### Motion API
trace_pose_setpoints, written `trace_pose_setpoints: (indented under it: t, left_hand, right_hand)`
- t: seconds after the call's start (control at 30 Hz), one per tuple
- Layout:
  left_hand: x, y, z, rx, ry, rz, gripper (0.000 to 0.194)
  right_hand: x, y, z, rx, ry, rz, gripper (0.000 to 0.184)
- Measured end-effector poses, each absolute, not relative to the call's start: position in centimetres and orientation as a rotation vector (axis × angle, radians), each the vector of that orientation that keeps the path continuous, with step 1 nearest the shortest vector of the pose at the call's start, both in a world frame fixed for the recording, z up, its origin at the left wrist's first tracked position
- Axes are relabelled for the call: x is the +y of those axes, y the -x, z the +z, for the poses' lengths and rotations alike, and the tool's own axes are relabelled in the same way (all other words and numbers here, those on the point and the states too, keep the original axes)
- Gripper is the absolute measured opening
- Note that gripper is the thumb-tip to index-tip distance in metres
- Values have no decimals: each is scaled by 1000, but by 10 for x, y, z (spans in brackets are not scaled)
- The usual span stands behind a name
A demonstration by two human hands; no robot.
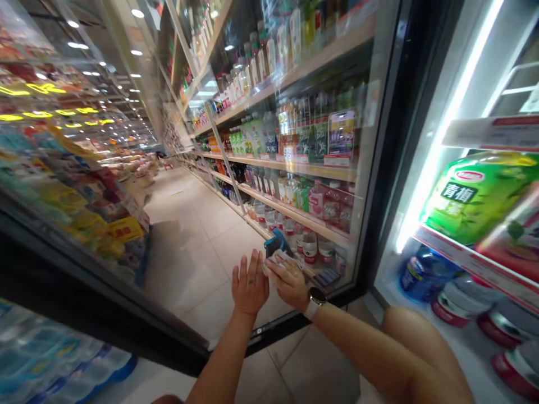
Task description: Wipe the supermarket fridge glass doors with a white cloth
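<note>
The glass door (189, 292) of a drinks cooler stands open in front of me, framed in black. My left hand (251, 285) lies flat against the lower part of the glass, fingers stretched upward and nothing in them. Close beside it, my right hand (290, 280) presses a crumpled white cloth (281, 259) against the pane. Its fingers bend over the cloth, hiding part of it. A dark watch (317, 295) sits on my right wrist. Just above the cloth shows a blue object (275, 241); I cannot tell its kind or whether it is a reflection.
At right is the lit cooler, with a shelf edge (475, 261), a green drink pack (480, 193) and jars with red labels (463, 300). Bottle shelves (295, 165) and a tiled aisle (181, 241) show in the glass. Packed water bottles (54, 359) stand at lower left.
</note>
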State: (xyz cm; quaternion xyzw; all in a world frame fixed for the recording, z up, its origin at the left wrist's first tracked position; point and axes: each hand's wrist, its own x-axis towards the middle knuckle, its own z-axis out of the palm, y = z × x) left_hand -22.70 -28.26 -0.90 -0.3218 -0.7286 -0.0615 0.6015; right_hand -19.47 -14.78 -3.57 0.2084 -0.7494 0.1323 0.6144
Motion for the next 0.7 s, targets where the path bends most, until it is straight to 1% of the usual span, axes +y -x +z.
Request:
trace_pose_setpoints:
  t: [0.1,0.23,0.33,0.47,0.57,0.7]
  left_hand:
    - [-283,228,-10,-1690,758,-174,53]
    - [-283,228,-9,-1694,763,-181,55]
    - [-282,226,-8,-1687,747,-144,57]
    - [-281,225,-7,-1665,732,-118,59]
    - [-281,224,-6,-1655,718,-106,59]
    - [-281,223,-6,-1659,715,-77,60]
  right_hand:
    - [-146,194,-49,-1756,-493,276,29]
    - [-131,190,-31,-1792,-576,201,31]
    - [-115,187,-4,-1803,-469,217,39]
    - [-84,188,33,-1686,-135,410,56]
    - [-66,192,50,-1543,39,521,60]
    - [-76,195,43,-1547,-5,535,60]
